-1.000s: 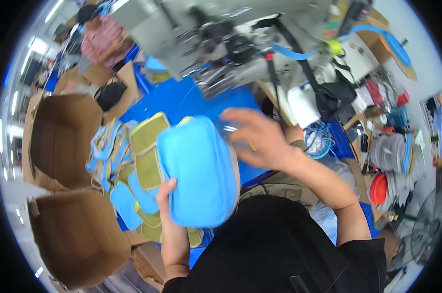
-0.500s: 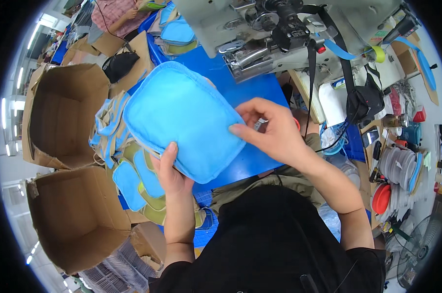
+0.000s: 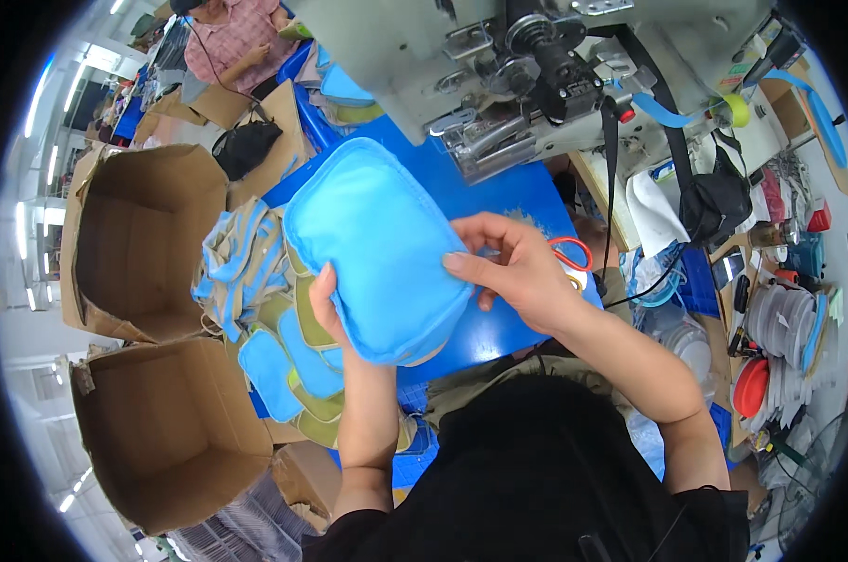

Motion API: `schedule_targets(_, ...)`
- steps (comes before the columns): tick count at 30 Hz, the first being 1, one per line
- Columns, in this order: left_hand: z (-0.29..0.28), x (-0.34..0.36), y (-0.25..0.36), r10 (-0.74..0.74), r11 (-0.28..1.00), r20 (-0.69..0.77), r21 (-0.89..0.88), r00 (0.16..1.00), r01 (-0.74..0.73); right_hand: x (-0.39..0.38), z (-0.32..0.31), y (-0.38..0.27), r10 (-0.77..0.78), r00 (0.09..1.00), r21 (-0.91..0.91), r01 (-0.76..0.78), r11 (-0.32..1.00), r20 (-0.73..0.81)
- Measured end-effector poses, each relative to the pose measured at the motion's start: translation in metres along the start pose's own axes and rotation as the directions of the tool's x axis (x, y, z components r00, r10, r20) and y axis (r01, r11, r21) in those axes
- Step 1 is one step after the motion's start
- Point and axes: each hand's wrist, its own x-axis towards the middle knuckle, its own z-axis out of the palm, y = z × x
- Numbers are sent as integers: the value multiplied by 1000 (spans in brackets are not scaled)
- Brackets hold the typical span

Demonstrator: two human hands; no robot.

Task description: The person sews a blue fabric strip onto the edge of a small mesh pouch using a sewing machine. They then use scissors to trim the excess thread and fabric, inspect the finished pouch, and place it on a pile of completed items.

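In front of me is a blue fabric piece (image 3: 372, 253), a rounded rectangle with a seamed rim and a shallow depth at its lower edge. My left hand (image 3: 330, 304) grips its lower left side, thumb on the blue face and fingers hidden behind. At its right edge my right hand (image 3: 513, 272) pinches the rim between thumb and fingers. Red-handled scissors (image 3: 574, 253) lie on the blue table (image 3: 499, 323) just beyond my right hand, partly hidden by it. To the left, flat blue and olive fabric pieces (image 3: 269, 375) are piled beside striped strips (image 3: 241, 258).
A grey sewing machine (image 3: 396, 56) with a cylindrical arm (image 3: 490, 150) overhangs the far table. Two open cardboard boxes (image 3: 148, 244) stand at the left. A person in a pink shirt (image 3: 232, 51) sits at the far left. Round discs (image 3: 771, 323) stack at the right.
The blue piece has tilted and turned in my hands, and its lower side now shows. The view has shifted a little, and the red scissor handle shows more.
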Motion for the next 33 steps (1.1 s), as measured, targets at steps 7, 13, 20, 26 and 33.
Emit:
schedule_targets(7, 37, 32, 9, -63, 998, -155, 3, 986, 65, 16, -19, -13, 119, 991, 64, -115, 991, -64)
schedule_targets(13, 35, 67, 23, -124, 990, -141, 47, 982, 132, 28, -10, -22, 103, 981, 264, -57, 963, -166)
schedule_targets(20, 46, 97, 33, -234, 969, 0, 78, 972, 233, 38, 4, -17, 39, 957, 399, 82, 913, -286)
schedule_targets(26, 40, 105, 29, -184, 967, -52, 170, 982, 190, 35, 9, -15, -20, 934, 422, 180, 888, -356)
schedule_targets(33, 49, 97, 38, -87, 978, -57, 187, 995, 96, 39, 8, -12, -66, 945, 343, 181, 922, -322)
